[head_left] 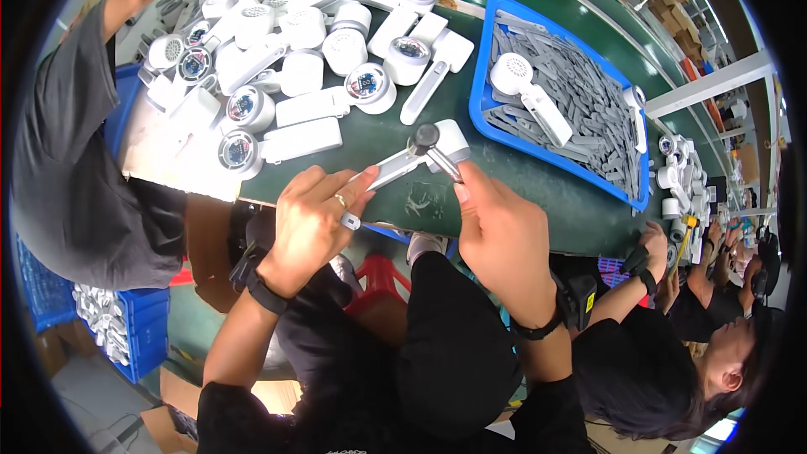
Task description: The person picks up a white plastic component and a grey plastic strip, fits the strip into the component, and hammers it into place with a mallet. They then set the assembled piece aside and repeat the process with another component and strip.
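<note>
My left hand (pixel 315 214) is closed round the handle of a white handheld device (pixel 397 170), whose handle end pokes out below my fingers. The device lies tilted across the front edge of the green table (pixel 332 181), with its rounded head away from me. In my closed right hand (pixel 504 227) is the metal shaft of a small hammer (pixel 427 136). The hammer's round dark head is over the device, near where handle and head meet; I cannot tell whether they touch. A long grey strip shows along the device's handle.
A pile of white devices (pixel 303 29), some with open heads showing circuit boards, fills the table's far left. At right, a blue tray (pixel 481 76) holds grey strips and a white device (pixel 546 113). Co-workers (pixel 647 361) sit at right; another person (pixel 84 151) is at left.
</note>
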Demonstrator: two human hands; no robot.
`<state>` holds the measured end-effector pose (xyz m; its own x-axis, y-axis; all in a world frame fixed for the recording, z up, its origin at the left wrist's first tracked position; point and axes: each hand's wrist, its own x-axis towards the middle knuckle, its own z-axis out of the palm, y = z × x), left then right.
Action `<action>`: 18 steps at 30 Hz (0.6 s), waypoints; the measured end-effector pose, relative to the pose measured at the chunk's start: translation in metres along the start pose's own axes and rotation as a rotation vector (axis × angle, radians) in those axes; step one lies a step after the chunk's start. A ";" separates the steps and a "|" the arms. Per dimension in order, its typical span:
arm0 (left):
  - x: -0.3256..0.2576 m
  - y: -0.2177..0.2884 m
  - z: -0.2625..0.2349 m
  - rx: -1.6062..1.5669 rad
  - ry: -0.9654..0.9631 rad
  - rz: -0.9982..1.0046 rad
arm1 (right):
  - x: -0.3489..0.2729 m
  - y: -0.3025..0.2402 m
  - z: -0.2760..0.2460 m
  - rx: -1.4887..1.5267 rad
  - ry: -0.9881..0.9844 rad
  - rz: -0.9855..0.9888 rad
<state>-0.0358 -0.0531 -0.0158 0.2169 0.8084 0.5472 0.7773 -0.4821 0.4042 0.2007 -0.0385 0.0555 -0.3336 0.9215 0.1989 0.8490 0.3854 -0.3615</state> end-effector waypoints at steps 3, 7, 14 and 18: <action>-0.004 0.002 0.003 -0.016 0.018 -0.053 | -0.002 -0.006 -0.007 0.154 0.089 -0.090; -0.004 0.000 0.006 -0.052 0.045 -0.071 | -0.004 -0.003 0.006 0.190 0.124 -0.175; -0.007 0.003 0.001 0.027 -0.023 -0.246 | -0.001 -0.013 0.000 0.218 0.035 -0.087; -0.001 0.006 0.002 0.036 -0.025 -0.231 | 0.001 -0.004 0.010 0.015 -0.148 -0.089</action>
<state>-0.0301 -0.0561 -0.0159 0.0453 0.9043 0.4244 0.8283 -0.2715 0.4901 0.1929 -0.0390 0.0484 -0.4650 0.8802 0.0951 0.8074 0.4657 -0.3623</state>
